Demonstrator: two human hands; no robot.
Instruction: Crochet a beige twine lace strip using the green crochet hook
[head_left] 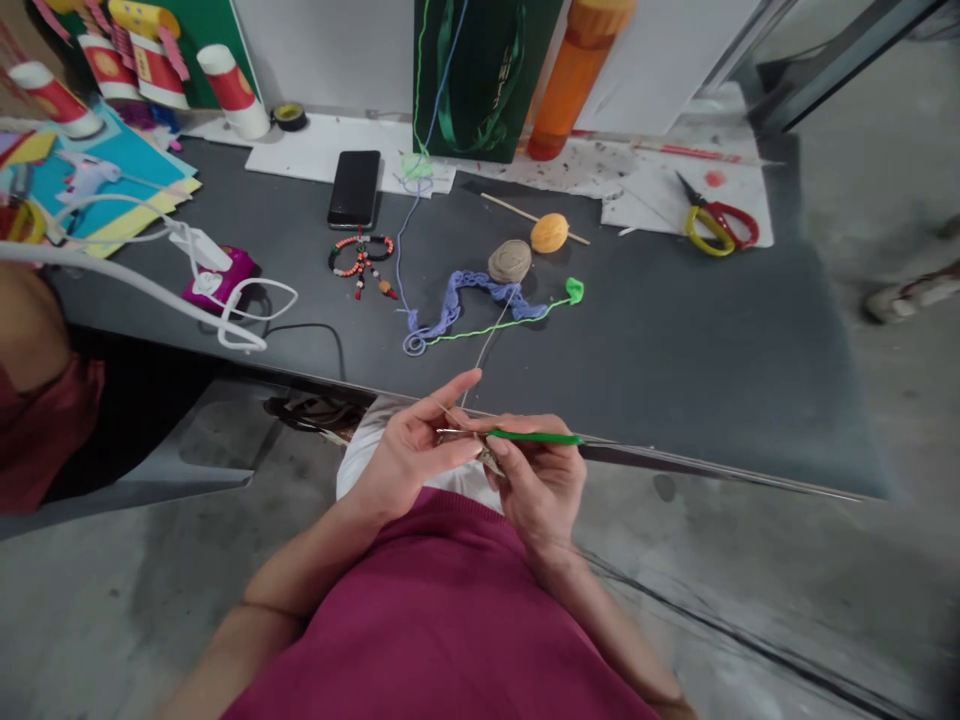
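Note:
My right hand (544, 480) is closed around a crochet hook (536, 438) with a green handle, whose metal tip points left. A small beige crocheted piece (491, 459) sits between the fingertips of both hands, partly hidden by them. My left hand (412, 450) pinches the left side of that piece, its index finger raised with the beige yarn (489, 340) running by it. That strand leads up to a beige yarn ball (510, 261) on the table. Beside the ball lies a blue-purple crocheted strip (457, 295) with a light green yarn strand along it.
On the grey table (675, 350) lie a phone (354, 188), a beaded bracelet (361, 260), an orange yarn ball (550, 233) with a stick, and scissors (720, 228). An orange bottle (574, 80) stands behind. Left are a purple power strip (221, 280), a white cable and another person's arm (34, 330).

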